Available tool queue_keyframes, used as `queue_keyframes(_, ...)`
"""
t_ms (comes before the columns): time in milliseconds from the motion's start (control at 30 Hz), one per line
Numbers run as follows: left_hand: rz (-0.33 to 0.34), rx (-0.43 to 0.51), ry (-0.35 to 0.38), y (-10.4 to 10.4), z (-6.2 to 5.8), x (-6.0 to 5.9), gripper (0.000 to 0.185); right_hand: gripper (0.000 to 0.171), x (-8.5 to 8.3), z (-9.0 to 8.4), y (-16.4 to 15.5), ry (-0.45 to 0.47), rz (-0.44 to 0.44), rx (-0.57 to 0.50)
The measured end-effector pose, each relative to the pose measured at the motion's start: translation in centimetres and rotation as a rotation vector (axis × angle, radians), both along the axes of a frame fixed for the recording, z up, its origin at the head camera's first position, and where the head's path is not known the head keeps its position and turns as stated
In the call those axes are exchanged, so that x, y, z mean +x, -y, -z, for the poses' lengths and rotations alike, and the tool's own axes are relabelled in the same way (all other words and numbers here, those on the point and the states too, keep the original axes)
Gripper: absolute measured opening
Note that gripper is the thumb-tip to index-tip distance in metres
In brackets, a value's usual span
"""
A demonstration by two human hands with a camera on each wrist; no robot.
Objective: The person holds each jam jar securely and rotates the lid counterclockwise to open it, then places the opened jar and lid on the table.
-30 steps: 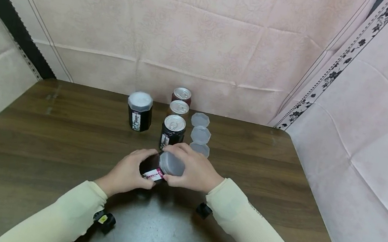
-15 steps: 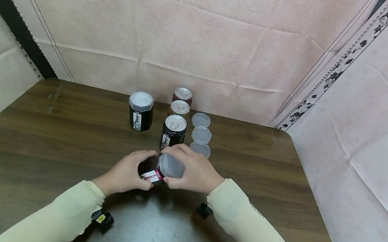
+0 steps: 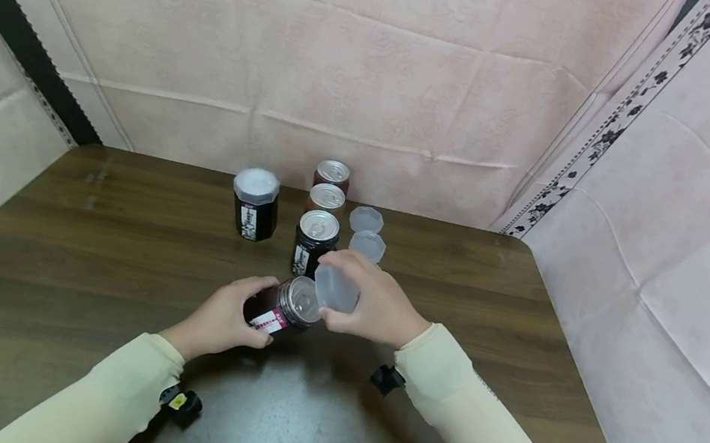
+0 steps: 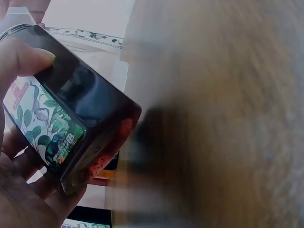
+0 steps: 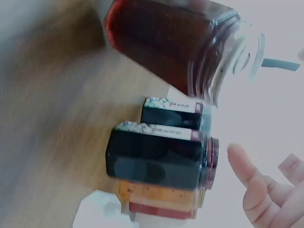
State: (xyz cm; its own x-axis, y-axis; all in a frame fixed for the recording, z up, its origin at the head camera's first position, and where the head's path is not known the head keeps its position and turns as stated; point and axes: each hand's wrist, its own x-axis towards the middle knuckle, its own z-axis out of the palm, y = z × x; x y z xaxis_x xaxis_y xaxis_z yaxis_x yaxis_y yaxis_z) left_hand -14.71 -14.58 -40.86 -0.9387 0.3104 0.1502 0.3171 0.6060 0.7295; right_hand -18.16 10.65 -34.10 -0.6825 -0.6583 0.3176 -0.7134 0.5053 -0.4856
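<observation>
My left hand (image 3: 221, 320) grips a dark red, many-sided jar (image 3: 264, 307) with a white and pink label. The jar leans to the right, its silver pull-tab top (image 3: 304, 301) bare. In the left wrist view the thumb (image 4: 33, 59) lies across its side, and the reddish base shows. Just right of the pull-tab top, my right hand (image 3: 380, 304) holds a translucent plastic lid (image 3: 337, 289), a small gap from the jar. The right wrist view shows the jar (image 5: 156, 42) tilted above the standing jars, with the right fingers (image 5: 266, 190) curled at the edge.
Three jars with pull-tab tops stand in a row; the nearest is a black jar (image 3: 314, 246). Left of them stands a black jar with its lid on (image 3: 253, 207). Loose translucent lids (image 3: 366, 219) lie right of the row, partly behind my right hand. A cloth (image 3: 374, 88) hangs behind the table.
The lid has come off the jar: my right hand has moved right with it, uncovering the pull-tab top. My left hand has shifted slightly left with the jar.
</observation>
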Motion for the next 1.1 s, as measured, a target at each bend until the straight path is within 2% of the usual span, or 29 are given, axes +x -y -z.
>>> queue_keyframes(100,-0.01,0.01,-0.01,0.1,-0.2,0.0,0.075,0.063,-0.1,-0.2,-0.3,-0.002,0.017,0.0)
queue_keyframes(267,-0.022,0.017,0.005,-0.2,-0.4,0.1,0.077,0.062,0.1,0.0,-0.7,0.055,0.041,0.003)
queue_keyframes(433,-0.043,0.036,-0.006,-0.5,-0.4,0.3,0.077,0.062,0.3,0.6,-1.0,0.142,0.085,-0.003)
queue_keyframes(667,-0.072,0.084,-0.018,-0.7,-0.4,0.3,0.078,0.064,0.5,1.5,-1.8,0.265,0.133,-0.077)
queue_keyframes(867,-0.092,0.089,0.001,-0.9,-0.5,0.3,0.079,0.063,0.6,1.8,-2.2,0.285,0.15,-0.133)
queue_keyframes(1100,-0.109,0.091,0.001,-1.2,-0.7,0.3,0.077,0.064,0.7,2.2,-2.5,0.294,0.194,-0.136)
